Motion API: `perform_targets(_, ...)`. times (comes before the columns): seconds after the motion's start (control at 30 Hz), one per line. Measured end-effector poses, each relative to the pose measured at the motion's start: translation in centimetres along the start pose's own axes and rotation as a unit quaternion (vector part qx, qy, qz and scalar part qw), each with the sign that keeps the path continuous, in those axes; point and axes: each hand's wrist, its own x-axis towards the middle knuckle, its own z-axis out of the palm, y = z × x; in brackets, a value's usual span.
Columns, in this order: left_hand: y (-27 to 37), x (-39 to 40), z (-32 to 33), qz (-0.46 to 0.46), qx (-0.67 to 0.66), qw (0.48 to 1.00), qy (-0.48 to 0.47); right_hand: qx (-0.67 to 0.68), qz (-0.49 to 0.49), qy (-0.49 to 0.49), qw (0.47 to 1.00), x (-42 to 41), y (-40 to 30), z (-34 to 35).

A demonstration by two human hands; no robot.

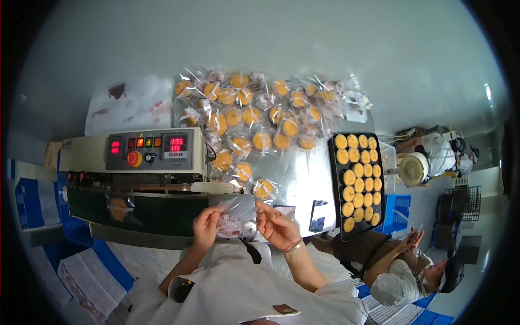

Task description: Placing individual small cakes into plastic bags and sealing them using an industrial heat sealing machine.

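Between my two hands is a clear plastic bag [237,221] with a small cake in a printed paper cup inside. My left hand [206,225] pinches the bag's left edge, and my right hand [278,225] holds its upper right corner. Just to the left, another bagged cake [118,208] lies on the green conveyor belt [162,213] of a band sealing machine [150,150]. Beyond my hands, many bagged cakes [250,115] are heaped on the metal table [304,170]. One bagged cake [263,188] lies close above my right hand.
A black baking tray [340,162] of unwrapped cakes stands at the right. A smartphone [318,215] lies before it. Printed plastic sheeting [130,105] is behind the sealer. A co-worker [400,260] stands at the right, near a blue crate [396,211] and a fan [413,169]. Blue crates [95,276] sit lower left.
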Motion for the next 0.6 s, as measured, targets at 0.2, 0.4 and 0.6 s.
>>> perform_targets(0.2, -5.2, 0.7, -1.6, -0.183, -0.232, 0.943, 0.154, -0.481, -0.124, 0.228, 0.837, 5.9, 1.0, -7.3)
perform_targets(0.4, -6.0, 1.2, -4.7, -0.235, -0.282, 0.903, 0.223, -0.709, -0.218, 0.170, 0.649, 11.3, 2.0, -4.9)
perform_targets(0.6, -6.7, 2.1, -9.3, -0.203, -0.258, 0.901, 0.285, -0.829, -0.210, 0.146, 0.497, 13.7, 2.6, -2.1)
